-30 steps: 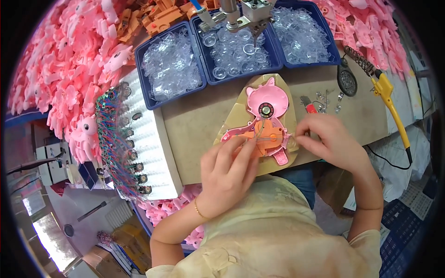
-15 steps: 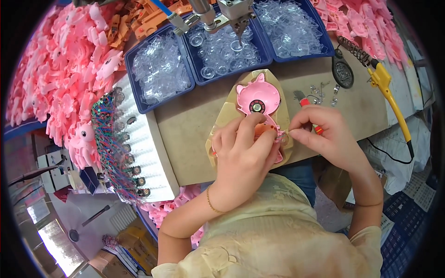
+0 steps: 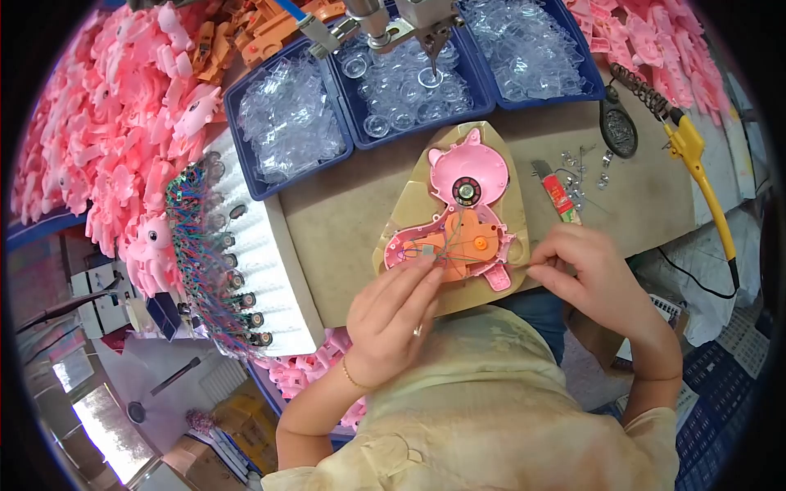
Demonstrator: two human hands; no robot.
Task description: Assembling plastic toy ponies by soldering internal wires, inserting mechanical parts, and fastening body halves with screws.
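Note:
A pink plastic toy half-shell lies open-side up in a tan holder. A round black speaker sits in its head end, and an orange gearbox with thin wires across it fills the body. My left hand is at the shell's lower left, its fingertips together on a small grey part at the wires. My right hand pinches thumb to forefinger just right of the shell; what is between them is too small to make out. A red-handled cutter knife lies beyond that hand.
Blue bins of clear plastic parts line the back, beneath a metal machine head. Pink toy shells heap at the left. Wired speakers lie on a white tray. A yellow soldering iron stands at the right.
My left hand has drawn back leftward and down off the shell, uncovering the orange gearbox and wires. My right hand stays pinched beside the shell, and the cutter knife shows more fully.

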